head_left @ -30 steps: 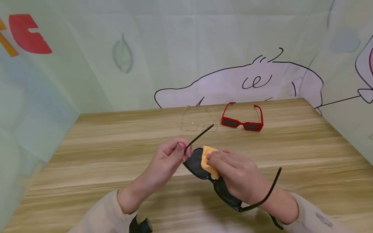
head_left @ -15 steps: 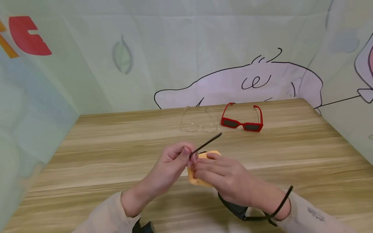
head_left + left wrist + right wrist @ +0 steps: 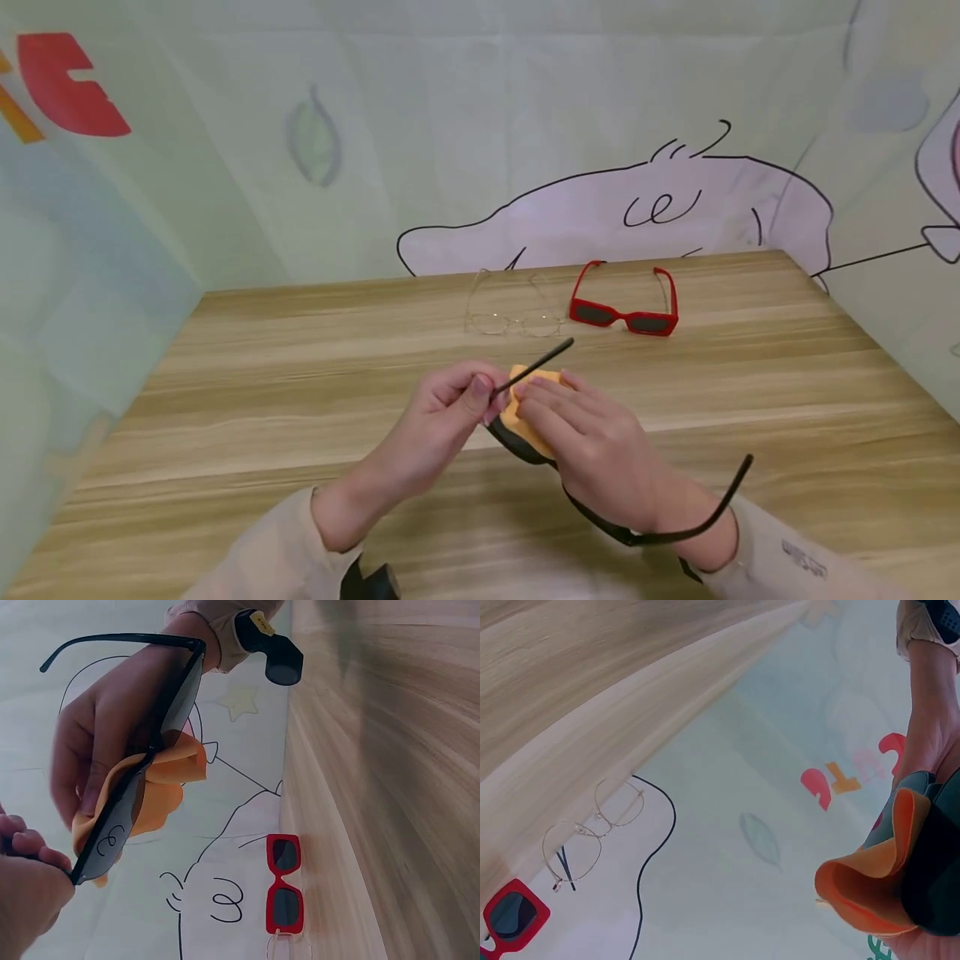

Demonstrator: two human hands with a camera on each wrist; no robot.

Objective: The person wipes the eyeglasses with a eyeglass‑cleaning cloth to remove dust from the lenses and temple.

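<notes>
My left hand (image 3: 438, 429) pinches one temple of the black sunglasses (image 3: 516, 443) close to the hinge, holding them above the table. In my right hand (image 3: 611, 446) is an orange cloth (image 3: 531, 433), pressed to the lens nearest the left hand. The left wrist view shows the cloth (image 3: 159, 799) on both sides of that lens, with the right fingers on one face. The other temple sticks out past the right wrist. Seen from the right wrist, the cloth (image 3: 866, 889) bulges in a fold beside the dark lens (image 3: 936, 862).
Thin-framed clear eyeglasses (image 3: 516, 323) stand towards the back of the wooden table (image 3: 300, 375). Red sunglasses (image 3: 622, 318) with dark lenses are just right of them. A printed fabric backdrop (image 3: 480, 125) rises behind the table and at its sides.
The orange cloth slid down and left over the lens, then back up and right. The black sunglasses shifted slightly right with the left hand. The other eyewear stayed put.
</notes>
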